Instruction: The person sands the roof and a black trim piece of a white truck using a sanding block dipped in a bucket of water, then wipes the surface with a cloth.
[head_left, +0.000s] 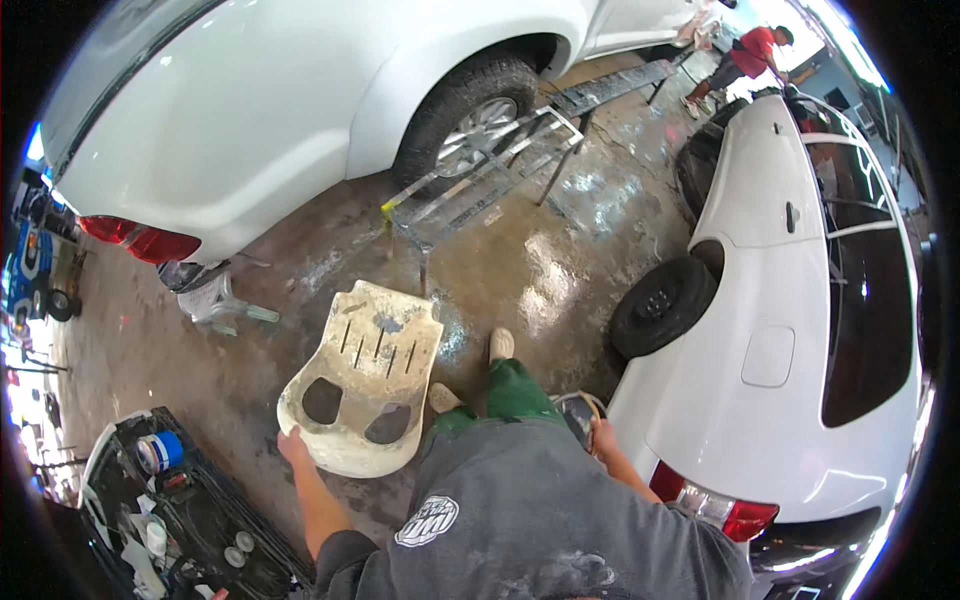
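Observation:
A worn cream plastic chair (360,455) stands tilted in front of me on the left, its back slotted and pierced by two large holes. My left hand (293,447) is closed on the rim of its backrest. On the other side, beside the white car's rear, my right hand (603,440) is closed around a curved tan strip (594,404). That strip runs along a round, greyish thing (577,412) partly hidden by my body; its kind I cannot make out.
A white car (730,350) stands close on my right, a white pickup (290,110) ahead left. Between them are a metal trestle frame (480,180) and a small white stool (210,300). A cluttered dark tray (210,510) lies lower left. A person in red (755,55) works far right.

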